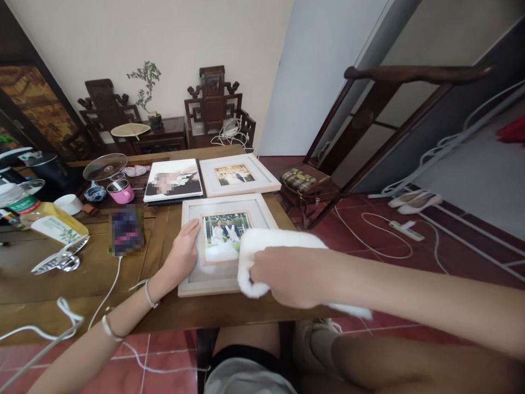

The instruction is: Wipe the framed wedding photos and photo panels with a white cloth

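A pale wooden picture frame [223, 207] with a wedding photo lies flat at the near edge of the wooden table [94, 273]. My left hand [183, 253] rests flat on its left side, fingers stretched out. My right hand [283, 275] is closed on a white cloth [268, 244] that lies over the frame's right half. A second pale frame [238, 174] and a photo album [174, 179] lie further back on the table.
A pink mug [121, 192], a small fan [105, 167], a white bowl [69, 204], a phone [126, 230] on a white cable and a bottle [49, 220] stand left. Dark carved chairs [214, 106] line the wall. A bag [305, 180] and power strip [406, 230] sit right.
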`<state>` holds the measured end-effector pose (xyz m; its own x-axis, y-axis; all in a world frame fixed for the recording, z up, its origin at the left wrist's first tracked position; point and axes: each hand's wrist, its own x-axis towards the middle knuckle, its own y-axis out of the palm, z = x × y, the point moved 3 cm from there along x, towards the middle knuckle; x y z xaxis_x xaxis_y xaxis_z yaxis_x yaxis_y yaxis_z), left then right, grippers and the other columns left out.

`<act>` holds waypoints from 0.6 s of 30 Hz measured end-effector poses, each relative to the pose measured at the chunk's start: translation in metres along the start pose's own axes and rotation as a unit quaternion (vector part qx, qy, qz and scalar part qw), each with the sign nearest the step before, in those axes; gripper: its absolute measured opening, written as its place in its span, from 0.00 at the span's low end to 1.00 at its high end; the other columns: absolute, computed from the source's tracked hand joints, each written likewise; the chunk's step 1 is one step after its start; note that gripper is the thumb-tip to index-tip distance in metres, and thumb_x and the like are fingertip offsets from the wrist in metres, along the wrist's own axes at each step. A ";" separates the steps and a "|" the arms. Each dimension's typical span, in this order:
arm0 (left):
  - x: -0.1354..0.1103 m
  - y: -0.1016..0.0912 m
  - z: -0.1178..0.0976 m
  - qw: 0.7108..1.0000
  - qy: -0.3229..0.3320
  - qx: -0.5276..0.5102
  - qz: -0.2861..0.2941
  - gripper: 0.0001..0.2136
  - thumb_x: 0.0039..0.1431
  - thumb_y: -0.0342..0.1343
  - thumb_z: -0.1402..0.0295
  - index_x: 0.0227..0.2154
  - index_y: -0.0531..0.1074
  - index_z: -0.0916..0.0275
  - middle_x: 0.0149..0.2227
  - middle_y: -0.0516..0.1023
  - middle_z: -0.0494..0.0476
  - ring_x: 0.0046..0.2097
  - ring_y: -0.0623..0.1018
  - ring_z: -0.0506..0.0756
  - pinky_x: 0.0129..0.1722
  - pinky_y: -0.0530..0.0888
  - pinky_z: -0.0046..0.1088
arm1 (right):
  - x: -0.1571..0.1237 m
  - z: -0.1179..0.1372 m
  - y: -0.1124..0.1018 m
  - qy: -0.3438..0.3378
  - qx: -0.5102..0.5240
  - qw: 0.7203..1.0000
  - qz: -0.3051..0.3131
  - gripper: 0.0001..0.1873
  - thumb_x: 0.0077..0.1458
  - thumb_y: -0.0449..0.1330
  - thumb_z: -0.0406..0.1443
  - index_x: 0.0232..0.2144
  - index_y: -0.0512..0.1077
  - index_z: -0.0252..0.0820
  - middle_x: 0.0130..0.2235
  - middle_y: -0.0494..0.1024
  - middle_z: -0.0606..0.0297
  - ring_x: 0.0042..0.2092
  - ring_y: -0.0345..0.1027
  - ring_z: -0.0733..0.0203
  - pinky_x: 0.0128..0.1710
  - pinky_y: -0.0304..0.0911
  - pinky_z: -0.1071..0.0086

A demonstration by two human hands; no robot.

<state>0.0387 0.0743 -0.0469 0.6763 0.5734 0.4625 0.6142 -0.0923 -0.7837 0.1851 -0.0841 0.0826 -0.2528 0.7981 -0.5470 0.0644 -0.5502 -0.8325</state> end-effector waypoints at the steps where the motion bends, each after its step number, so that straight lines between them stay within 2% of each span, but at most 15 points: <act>1: 0.000 0.000 0.000 1.000 0.000 0.000 0.000 0.28 0.52 0.42 0.83 0.56 0.69 0.67 0.60 0.70 0.65 0.62 0.68 0.61 0.64 0.64 0.48 | -0.004 0.008 0.000 -0.014 -0.006 1.000 0.017 0.12 0.49 0.57 0.24 0.34 0.78 0.35 0.35 0.79 0.52 0.35 0.74 0.52 0.28 0.60 0.66; 3: 0.000 0.000 0.000 1.000 0.000 0.003 0.001 0.28 0.52 0.42 0.83 0.56 0.69 0.67 0.60 0.70 0.65 0.63 0.68 0.61 0.64 0.64 0.48 | -0.006 0.018 0.001 -0.022 -0.010 0.999 0.029 0.13 0.52 0.55 0.24 0.37 0.78 0.34 0.38 0.79 0.52 0.39 0.74 0.50 0.32 0.63 0.65; 6: 0.001 0.000 0.000 1.000 0.000 0.011 0.012 0.27 0.52 0.42 0.83 0.55 0.69 0.70 0.60 0.69 0.69 0.62 0.68 0.62 0.64 0.64 0.48 | 0.005 0.015 0.004 0.012 -0.006 1.000 -0.007 0.17 0.53 0.53 0.22 0.41 0.76 0.33 0.43 0.78 0.50 0.43 0.73 0.49 0.39 0.66 0.64; 10: 0.001 0.001 0.001 1.000 -0.002 0.010 0.022 0.27 0.53 0.42 0.83 0.56 0.69 0.70 0.60 0.70 0.69 0.63 0.67 0.62 0.64 0.64 0.48 | 0.037 -0.020 0.009 0.079 -0.076 0.989 -0.096 0.22 0.51 0.54 0.21 0.48 0.74 0.31 0.57 0.68 0.41 0.54 0.65 0.40 0.44 0.67 0.58; 14: 0.001 0.001 0.003 1.000 -0.001 0.001 0.017 0.28 0.53 0.42 0.83 0.56 0.69 0.67 0.60 0.70 0.66 0.63 0.67 0.61 0.64 0.63 0.49 | 0.072 -0.065 0.004 0.132 -0.142 0.962 -0.195 0.27 0.52 0.53 0.21 0.54 0.70 0.31 0.64 0.58 0.40 0.61 0.55 0.35 0.48 0.66 0.52; 16: 0.001 0.001 0.004 1.000 0.004 0.000 0.022 0.27 0.53 0.42 0.82 0.56 0.69 0.66 0.60 0.70 0.66 0.63 0.67 0.61 0.64 0.63 0.48 | 0.084 -0.077 0.001 0.142 -0.162 0.954 -0.208 0.28 0.53 0.52 0.21 0.56 0.68 0.32 0.66 0.54 0.42 0.63 0.51 0.34 0.51 0.63 0.49; 18: 0.002 0.000 0.005 1.000 0.009 -0.002 0.030 0.27 0.54 0.43 0.82 0.57 0.68 0.66 0.60 0.69 0.66 0.63 0.67 0.61 0.64 0.63 0.49 | 0.087 -0.077 -0.002 0.145 -0.160 0.958 -0.190 0.28 0.53 0.52 0.21 0.56 0.69 0.33 0.66 0.53 0.42 0.64 0.50 0.33 0.53 0.60 0.45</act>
<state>0.0380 0.0791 -0.0486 0.7188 0.5517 0.4230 0.5747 -0.1293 -0.8081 0.2371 0.0058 0.0299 -0.0409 0.9858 -0.1626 0.3249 -0.1407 -0.9352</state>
